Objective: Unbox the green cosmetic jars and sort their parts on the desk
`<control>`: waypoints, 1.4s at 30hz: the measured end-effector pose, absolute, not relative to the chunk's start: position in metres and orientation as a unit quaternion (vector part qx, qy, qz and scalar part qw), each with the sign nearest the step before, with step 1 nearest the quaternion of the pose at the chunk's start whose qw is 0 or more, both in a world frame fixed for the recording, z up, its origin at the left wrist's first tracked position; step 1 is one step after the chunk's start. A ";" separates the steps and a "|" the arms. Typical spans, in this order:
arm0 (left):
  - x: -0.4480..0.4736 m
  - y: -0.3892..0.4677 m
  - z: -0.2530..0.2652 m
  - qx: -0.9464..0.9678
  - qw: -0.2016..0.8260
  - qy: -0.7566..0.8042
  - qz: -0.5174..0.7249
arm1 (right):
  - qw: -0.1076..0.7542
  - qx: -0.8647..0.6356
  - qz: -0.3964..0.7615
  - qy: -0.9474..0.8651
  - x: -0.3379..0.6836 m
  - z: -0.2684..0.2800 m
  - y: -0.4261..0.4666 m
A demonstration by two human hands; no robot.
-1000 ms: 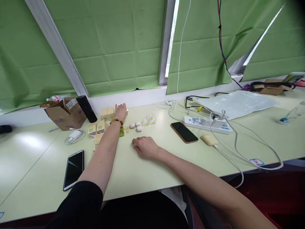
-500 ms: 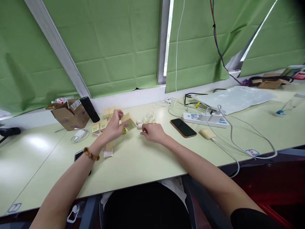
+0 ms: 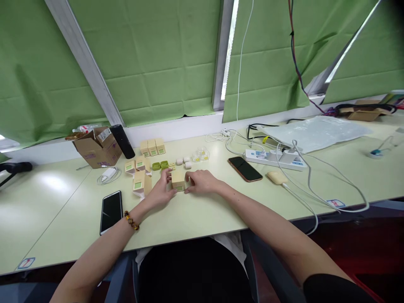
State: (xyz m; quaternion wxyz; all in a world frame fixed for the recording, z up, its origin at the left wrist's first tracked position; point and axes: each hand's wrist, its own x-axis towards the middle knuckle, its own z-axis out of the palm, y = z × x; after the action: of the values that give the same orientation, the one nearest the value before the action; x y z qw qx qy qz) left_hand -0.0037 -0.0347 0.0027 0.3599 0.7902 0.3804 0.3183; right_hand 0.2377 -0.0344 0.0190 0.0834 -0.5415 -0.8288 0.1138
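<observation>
A small tan cardboard box (image 3: 178, 180) with a green-windowed label stands on the table between my two hands. My left hand (image 3: 160, 191), with a beaded bracelet at the wrist, grips the box's left side, fingers curled at its far corner and thumb near the front. On the opposite side, my right hand (image 3: 202, 182) has its curled fingers and thumb against the box. Just beyond lie two small green trays (image 3: 160, 165), small yellow-green pieces (image 3: 172, 166), several pale cylinders (image 3: 183, 161) and clear plastic cups (image 3: 201, 154) with yellow marks.
More tan boxes stand at the left (image 3: 142, 183) and back (image 3: 152, 147). A white-framed phone (image 3: 111, 211) lies front left, another phone (image 3: 245, 169) to the right. Beyond it are a power strip (image 3: 274, 159), a cream case (image 3: 277, 177) and trailing cables. An open carton (image 3: 99, 151) stands back left.
My left hand has brought the tilted box down and toward me, and it now stands upright on the table. My right hand has come away from the pale cylinders to the box's side.
</observation>
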 end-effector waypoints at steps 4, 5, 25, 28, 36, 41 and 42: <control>-0.006 -0.035 -0.007 0.759 0.391 0.398 0.336 | 0.166 -0.522 0.159 -0.821 0.236 0.008 -0.030; -0.006 -0.034 -0.008 0.747 0.401 0.400 0.349 | 0.191 -0.515 0.189 -0.814 0.235 0.006 -0.029; -0.005 -0.030 -0.001 0.525 0.635 0.309 0.474 | 0.397 -0.328 0.587 -0.625 0.231 0.003 -0.027; -0.003 -0.037 0.003 0.500 0.688 0.265 0.453 | 0.420 -0.267 0.633 -0.592 0.232 0.010 -0.033; 0.004 -0.044 -0.001 0.521 0.701 0.238 0.425 | 0.447 -0.279 0.579 -0.622 0.228 0.002 -0.028; -0.005 -0.036 -0.004 0.656 0.433 0.325 0.526 | 0.466 -0.274 0.605 -0.585 0.228 -0.001 -0.024; -0.008 -0.036 -0.003 0.699 0.333 0.329 0.540 | 0.471 -0.264 0.615 -0.575 0.228 -0.001 -0.025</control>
State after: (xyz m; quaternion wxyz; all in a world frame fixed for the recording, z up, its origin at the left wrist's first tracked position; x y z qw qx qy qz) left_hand -0.0078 -0.0358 -0.0030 0.3334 0.6990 0.3291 0.5403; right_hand 0.2283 -0.0245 -0.0008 0.4706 -0.2636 -0.5750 0.6151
